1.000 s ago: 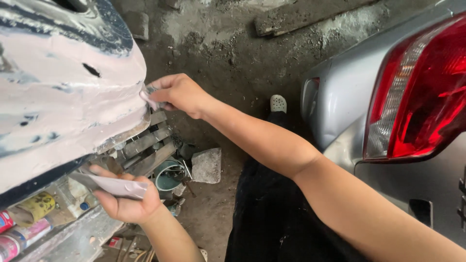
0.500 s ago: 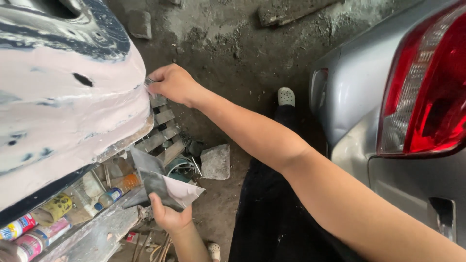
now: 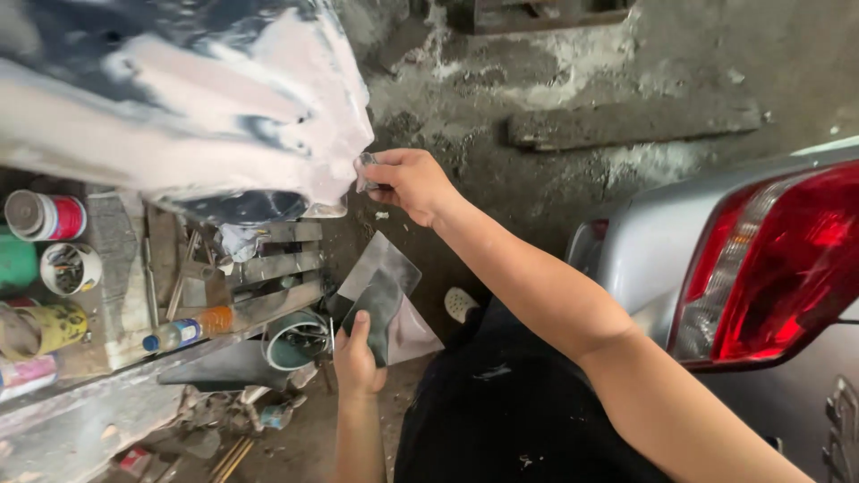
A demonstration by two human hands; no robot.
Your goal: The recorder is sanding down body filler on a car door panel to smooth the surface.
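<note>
Your right hand (image 3: 407, 183) pinches a small grey sandpaper scrap (image 3: 365, 172) against the filler-coated white car panel (image 3: 206, 116) edge; keep it flat, light pressure. Your left hand (image 3: 356, 358), below, grips folded dark sandpaper sheets (image 3: 380, 300).

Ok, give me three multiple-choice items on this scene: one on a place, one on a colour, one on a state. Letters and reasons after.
1. Where is the right hand?
A. at the edge of the filler-coated body panel
B. on the tail light
C. on the floor

2. What colour is the tail light?
A. blue
B. red
C. green

3. How is the left hand?
A. empty and flat
B. closed on a spray can
C. holding a flat grey sheet

A, its fingers pinch a small piece against the panel's edge; B, the lens shows red on the silver car; C, the sheet sticks up out of its grip.
</note>
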